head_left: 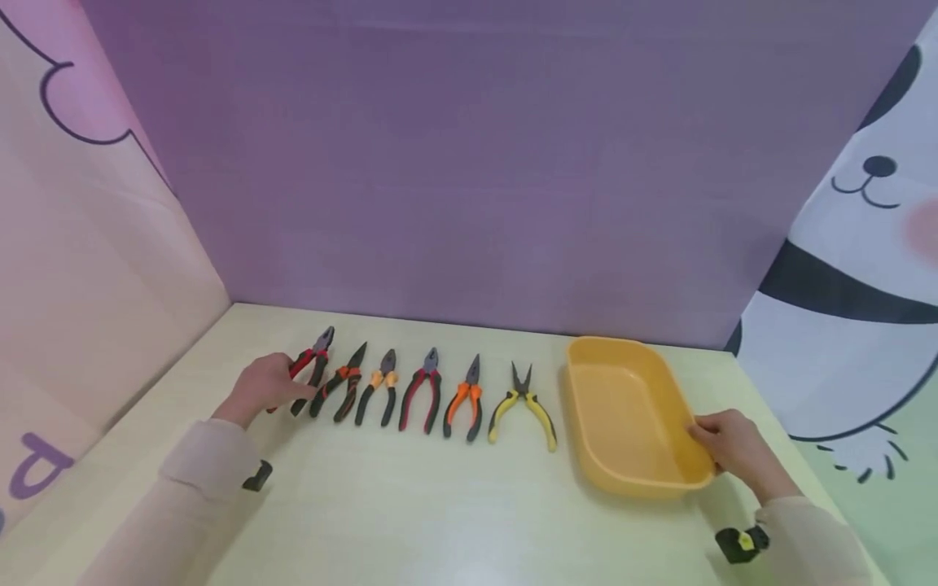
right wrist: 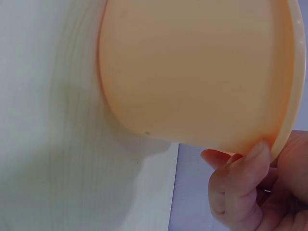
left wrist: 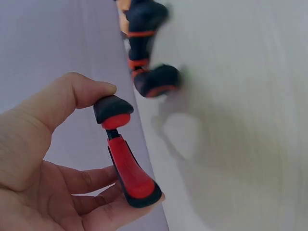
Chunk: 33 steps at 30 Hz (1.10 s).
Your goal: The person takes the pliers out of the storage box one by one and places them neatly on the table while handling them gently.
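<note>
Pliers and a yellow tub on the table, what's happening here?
A person's left hand grips the red-handled pliers at the left end of a row of six pliers on the table. Their right hand holds the near right rim of the empty yellow tub beside the row.

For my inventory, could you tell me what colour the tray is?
The tray is plain yellow-orange, clearest in the head view.

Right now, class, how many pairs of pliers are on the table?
6, in one row left of the yellow tub: red-black pliers gripped by the left hand, then orange-black, orange-black, red-black, orange, yellow.
</note>
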Motion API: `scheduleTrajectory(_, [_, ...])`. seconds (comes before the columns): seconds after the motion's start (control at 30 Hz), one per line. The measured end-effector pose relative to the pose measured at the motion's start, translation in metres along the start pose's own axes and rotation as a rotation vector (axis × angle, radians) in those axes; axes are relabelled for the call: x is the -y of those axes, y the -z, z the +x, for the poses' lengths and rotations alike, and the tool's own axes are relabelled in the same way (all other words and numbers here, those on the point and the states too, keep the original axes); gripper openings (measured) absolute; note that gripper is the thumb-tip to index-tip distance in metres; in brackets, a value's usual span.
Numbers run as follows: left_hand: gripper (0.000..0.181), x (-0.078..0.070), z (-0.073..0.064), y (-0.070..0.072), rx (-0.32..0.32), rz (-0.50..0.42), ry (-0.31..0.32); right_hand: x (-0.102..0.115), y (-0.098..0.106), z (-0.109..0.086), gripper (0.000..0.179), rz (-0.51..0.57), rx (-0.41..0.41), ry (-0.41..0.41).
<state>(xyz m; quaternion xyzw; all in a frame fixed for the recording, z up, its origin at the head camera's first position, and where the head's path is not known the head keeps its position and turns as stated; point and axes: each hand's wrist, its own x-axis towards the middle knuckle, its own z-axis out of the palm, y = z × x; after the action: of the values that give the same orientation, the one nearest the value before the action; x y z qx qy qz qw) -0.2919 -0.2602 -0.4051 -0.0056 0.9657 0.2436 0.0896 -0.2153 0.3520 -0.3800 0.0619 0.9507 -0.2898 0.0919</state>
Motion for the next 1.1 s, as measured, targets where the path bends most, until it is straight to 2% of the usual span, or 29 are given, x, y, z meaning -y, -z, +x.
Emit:
scheduleTrajectory(0.37, [0.042,0.017,0.008,-0.009,0.006,-0.012,0.050,0.002,0.000,0.002,0.034,-0.015,0.016,-0.025])
scheduleTrajectory(0.57, [0.039,0.019,0.014,-0.012,0.000,-0.026,0.055,0.001,-0.001,0.002,0.033,-0.023,-0.007,0.003])
scheduleTrajectory(0.87, [0.040,0.022,0.020,-0.016,-0.017,0.024,0.032,-0.001,-0.001,-0.002,0.029,-0.018,-0.029,0.054])
scheduleTrajectory(1.1, [0.038,0.019,0.018,-0.015,-0.004,0.025,0.039,-0.002,0.000,0.000,0.033,-0.025,-0.022,0.033])
